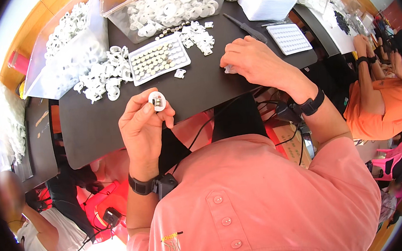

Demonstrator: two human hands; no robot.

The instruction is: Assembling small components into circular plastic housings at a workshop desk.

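My left hand (139, 123) is raised over the table's near edge, its thumb and fingers closed on a round white plastic part (157, 101). A small dark and metallic insert shows inside that part. My right hand (258, 64) is low over the tabletop, its fingers drawn together around a small whitish piece (229, 69), mostly hidden by the fingertips. Between the hands and farther back lies a white tray (184, 61) partly filled with pale yellowish discs. A single small white part (180, 73) rests just in front of it.
Loose white ring-shaped parts (110, 76) are heaped left of the tray, small white modules (198, 37) behind it. Two clear bins (39, 84) (117, 20) hold more parts. At right are a dark pen-like tool (245, 27), a second tray (290, 39) and stacked trays (267, 5). Co-workers sit both sides.
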